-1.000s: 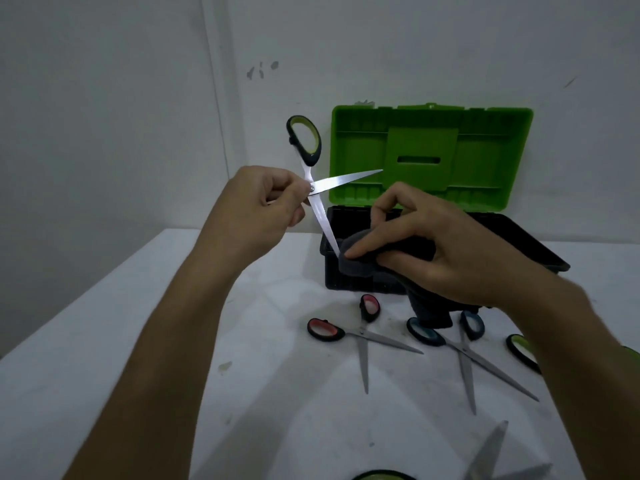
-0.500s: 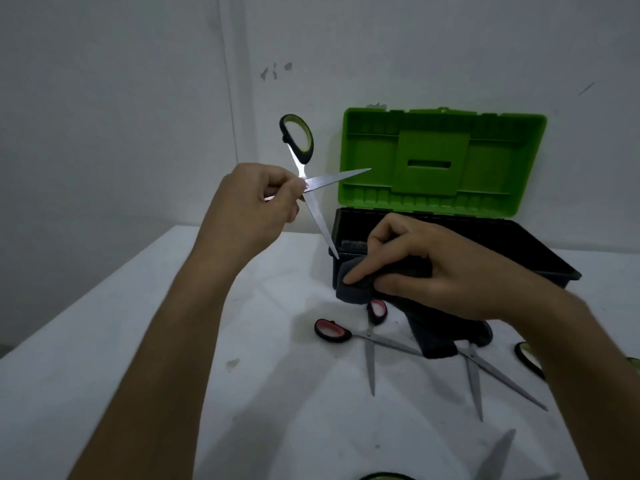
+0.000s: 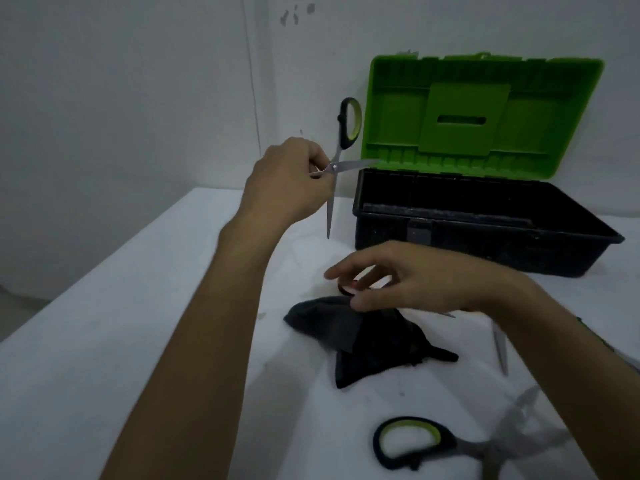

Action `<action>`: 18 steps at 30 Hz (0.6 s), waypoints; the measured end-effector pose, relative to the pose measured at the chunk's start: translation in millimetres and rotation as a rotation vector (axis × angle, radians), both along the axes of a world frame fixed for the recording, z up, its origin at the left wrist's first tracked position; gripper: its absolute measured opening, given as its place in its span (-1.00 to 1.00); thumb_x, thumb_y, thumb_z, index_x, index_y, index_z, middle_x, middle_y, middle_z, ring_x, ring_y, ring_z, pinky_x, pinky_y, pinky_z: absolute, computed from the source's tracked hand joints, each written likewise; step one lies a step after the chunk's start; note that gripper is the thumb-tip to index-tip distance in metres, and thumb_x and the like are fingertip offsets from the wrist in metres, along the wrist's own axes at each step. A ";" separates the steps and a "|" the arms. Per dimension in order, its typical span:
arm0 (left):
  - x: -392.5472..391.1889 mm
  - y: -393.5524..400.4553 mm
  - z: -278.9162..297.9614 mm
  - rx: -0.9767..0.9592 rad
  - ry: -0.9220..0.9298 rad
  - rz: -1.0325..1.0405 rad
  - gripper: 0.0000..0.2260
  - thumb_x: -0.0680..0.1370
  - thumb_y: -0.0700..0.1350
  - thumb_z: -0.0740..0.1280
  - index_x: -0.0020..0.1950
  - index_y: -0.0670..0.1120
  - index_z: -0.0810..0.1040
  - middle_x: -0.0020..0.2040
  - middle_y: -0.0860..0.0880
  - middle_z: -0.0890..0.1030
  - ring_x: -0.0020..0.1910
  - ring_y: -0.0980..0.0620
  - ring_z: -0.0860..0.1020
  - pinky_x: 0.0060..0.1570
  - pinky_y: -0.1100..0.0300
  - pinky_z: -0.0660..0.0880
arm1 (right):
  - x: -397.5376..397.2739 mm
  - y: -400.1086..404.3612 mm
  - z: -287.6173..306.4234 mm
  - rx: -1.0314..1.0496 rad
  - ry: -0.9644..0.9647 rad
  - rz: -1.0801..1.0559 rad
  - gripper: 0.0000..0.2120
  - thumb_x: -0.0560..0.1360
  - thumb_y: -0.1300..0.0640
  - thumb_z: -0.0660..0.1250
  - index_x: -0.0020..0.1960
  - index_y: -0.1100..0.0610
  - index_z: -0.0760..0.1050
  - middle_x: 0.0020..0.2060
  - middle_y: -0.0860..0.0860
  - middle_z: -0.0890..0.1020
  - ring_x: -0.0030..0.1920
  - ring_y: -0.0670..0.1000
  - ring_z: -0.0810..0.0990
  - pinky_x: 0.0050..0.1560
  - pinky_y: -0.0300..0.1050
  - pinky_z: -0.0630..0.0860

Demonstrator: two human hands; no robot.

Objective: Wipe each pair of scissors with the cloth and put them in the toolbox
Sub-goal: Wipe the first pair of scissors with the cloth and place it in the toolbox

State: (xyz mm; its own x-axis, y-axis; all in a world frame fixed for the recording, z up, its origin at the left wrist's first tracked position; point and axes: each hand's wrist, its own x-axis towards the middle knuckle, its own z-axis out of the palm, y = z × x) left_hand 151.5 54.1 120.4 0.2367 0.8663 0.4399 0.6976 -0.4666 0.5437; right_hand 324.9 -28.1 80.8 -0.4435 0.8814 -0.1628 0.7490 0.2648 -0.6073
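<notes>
Scissors with green-and-black plastic handles [image 3: 341, 152] were pinched, blades splayed, in the left hand [image 3: 289, 178] beside the open green-lidded black plastic toolbox [image 3: 485, 216]; the right hand [image 3: 412, 284] hovered loose-fingered right above the dark grey cloth [image 3: 360, 336] on the white table [image 3: 138, 306].

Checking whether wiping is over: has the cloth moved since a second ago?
Yes. The cloth has dropped from toolbox rim height onto the table, under the right hand.

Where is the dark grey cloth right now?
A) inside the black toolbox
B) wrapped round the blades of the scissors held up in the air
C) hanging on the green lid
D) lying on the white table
D: the dark grey cloth lies crumpled on the white table, just under the right hand, while the left hand holds the green-handled scissors up bare.
</notes>
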 end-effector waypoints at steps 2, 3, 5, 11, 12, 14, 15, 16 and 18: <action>3.7 -2.8 1.2 0.029 -0.027 -0.003 -0.93 0.50 0.00 0.38 -0.10 0.04 0.61 -0.17 0.06 0.64 -0.12 0.03 0.62 -0.12 0.15 0.54 | 12.8 -1.3 10.9 0.014 0.009 -0.045 -0.69 0.53 -0.07 0.39 0.27 -0.17 0.54 0.13 -0.23 0.63 0.10 -0.24 0.62 0.09 -0.25 0.52; 4.5 -4.5 2.3 0.034 -0.043 -0.010 -0.93 0.50 0.01 0.39 -0.11 0.04 0.62 -0.18 0.07 0.65 -0.12 0.05 0.62 -0.10 0.13 0.56 | 19.6 -2.1 14.9 0.021 0.020 -0.077 -0.72 0.53 -0.07 0.38 0.24 -0.15 0.57 0.07 -0.23 0.66 0.05 -0.22 0.64 0.03 -0.26 0.53; 5.2 -6.8 5.6 0.043 -0.084 -0.035 -0.91 0.49 0.02 0.40 -0.11 0.03 0.65 -0.21 0.08 0.67 -0.16 0.10 0.64 -0.10 0.15 0.57 | 33.8 -2.8 19.9 0.054 0.032 -0.149 -0.78 0.54 -0.06 0.37 0.18 -0.13 0.60 -0.05 -0.23 0.68 -0.04 -0.22 0.65 -0.07 -0.27 0.53; 7.4 -19.4 19.8 -0.276 -0.407 -0.381 -0.82 0.57 -0.10 0.35 -0.15 -0.16 0.65 -0.42 0.07 0.60 -0.50 0.18 0.43 -0.50 0.31 0.33 | 60.2 7.7 19.9 0.456 0.260 -0.480 -0.64 0.55 -0.04 0.36 0.34 -0.18 0.45 0.02 -0.16 0.59 -0.11 -0.04 0.63 -0.08 -0.07 0.60; 9.3 -22.0 21.5 -0.359 -0.468 -0.437 -0.82 0.58 -0.11 0.33 -0.14 -0.18 0.64 -0.45 0.05 0.56 -0.53 0.16 0.38 -0.57 0.34 0.27 | 59.7 9.5 20.1 0.516 0.356 -0.491 -0.57 0.56 -0.01 0.36 0.40 -0.18 0.39 0.06 -0.13 0.58 -0.12 0.02 0.63 -0.09 -0.08 0.63; 15.9 -28.4 23.5 -0.517 -0.563 -0.538 -0.81 0.60 -0.11 0.29 -0.10 -0.20 0.60 -0.47 0.02 0.50 -0.59 0.17 0.31 -0.68 0.38 0.16 | 56.4 10.5 21.1 0.582 0.506 -0.433 -0.49 0.57 0.04 0.35 0.47 -0.16 0.32 0.13 -0.10 0.55 -0.14 0.04 0.62 -0.16 -0.15 0.63; 19.7 -31.4 23.0 -0.596 -0.608 -0.585 -0.81 0.60 -0.11 0.27 -0.09 -0.19 0.57 -0.47 0.01 0.47 -0.61 0.18 0.28 -0.71 0.39 0.12 | 55.1 11.1 20.7 0.599 0.538 -0.395 -0.48 0.56 0.04 0.35 0.48 -0.13 0.31 0.13 -0.10 0.56 -0.17 0.01 0.61 -0.19 -0.18 0.61; 23.2 -33.8 22.1 -0.679 -0.655 -0.621 -0.82 0.61 -0.10 0.25 -0.10 -0.17 0.54 -0.47 0.02 0.45 -0.62 0.20 0.25 -0.73 0.40 0.09 | 53.7 12.1 20.0 0.608 0.549 -0.367 -0.48 0.55 0.03 0.35 0.48 -0.10 0.32 0.09 -0.13 0.58 -0.19 0.00 0.60 -0.22 -0.19 0.58; 28.9 -36.1 19.7 -0.845 -0.732 -0.665 -0.82 0.62 -0.07 0.23 -0.12 -0.12 0.48 -0.49 0.03 0.40 -0.66 0.23 0.21 -0.75 0.41 0.01 | 52.2 13.7 16.9 0.634 0.556 -0.365 -0.52 0.53 -0.04 0.34 0.42 -0.04 0.38 -0.08 -0.17 0.60 -0.23 0.04 0.57 -0.25 -0.23 0.50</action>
